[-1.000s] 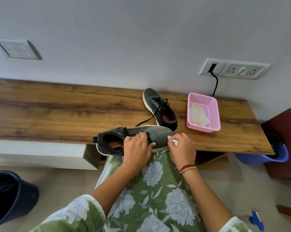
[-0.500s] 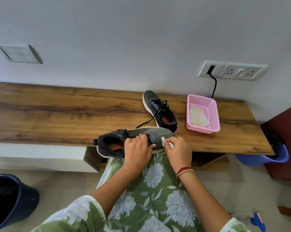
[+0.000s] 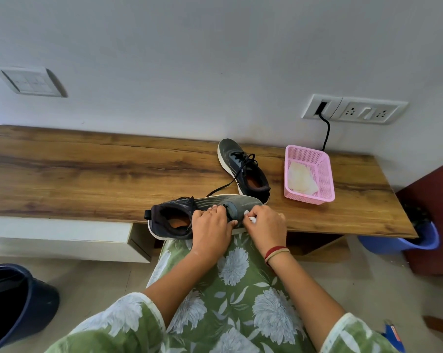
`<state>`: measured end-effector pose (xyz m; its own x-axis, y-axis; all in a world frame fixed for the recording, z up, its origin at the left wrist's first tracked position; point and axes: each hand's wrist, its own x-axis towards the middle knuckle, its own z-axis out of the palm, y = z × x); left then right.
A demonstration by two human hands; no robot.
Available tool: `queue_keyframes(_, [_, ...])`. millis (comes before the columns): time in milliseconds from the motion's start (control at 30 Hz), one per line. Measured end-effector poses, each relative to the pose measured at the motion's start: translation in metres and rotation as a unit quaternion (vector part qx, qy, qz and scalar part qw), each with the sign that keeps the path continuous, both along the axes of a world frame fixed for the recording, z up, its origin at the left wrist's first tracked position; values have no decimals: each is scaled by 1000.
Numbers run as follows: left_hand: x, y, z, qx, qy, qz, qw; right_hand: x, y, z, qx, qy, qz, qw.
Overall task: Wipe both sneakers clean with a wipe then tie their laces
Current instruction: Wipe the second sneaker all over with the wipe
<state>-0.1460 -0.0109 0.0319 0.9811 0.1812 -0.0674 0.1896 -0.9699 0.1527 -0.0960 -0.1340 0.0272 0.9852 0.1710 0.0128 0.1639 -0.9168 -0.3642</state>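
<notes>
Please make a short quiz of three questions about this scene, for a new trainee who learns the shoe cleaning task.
1. True or false: the pink basket stands on the floor.
2. Which hand holds the white wipe? A) left hand B) right hand
3. Fill in: the far sneaker has ____ laces, one trailing across the wooden bench.

Key: 1. False, it stands on the bench. 2. B; the left hand steadies the near sneaker. 3. Untied.

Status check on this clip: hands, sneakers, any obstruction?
Left hand pressed on near sneaker at the bench edge. Right hand pinching a white wipe at its toe. Far sneaker untied, lace trailing. Nothing in the way.
</notes>
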Motion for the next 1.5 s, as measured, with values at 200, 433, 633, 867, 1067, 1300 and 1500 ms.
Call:
queue_keyframes(200, [0,1,2,-1,-4,4,1000,4,-6,6,140,-12,-65,988])
queue_keyframes(433, [-2,3,-1,2,-6,-10,1000,-5,8,-2,89,19,3,996])
queue_keyframes(633, [-4,3,0,-7,-21,-1,1000,6,-16,7,30,-33,-79,996])
queue_keyframes(867, [-4,5,2,2,-12,-5,1000,-6,5,2,169,37,35,984])
queue_keyframes(1067, [-4,4,1,-3,-17,-9,1000,1,-18,-2,-2,-44,38,998])
queue_keyframes(1300, [-5,4,0,2,-20,-5,1000,3,-13,2,162,-16,14,987])
queue_keyframes(1500, [-5,8,-1,4,-13,-13,1000,-6,-16,-16,63,-71,107,990])
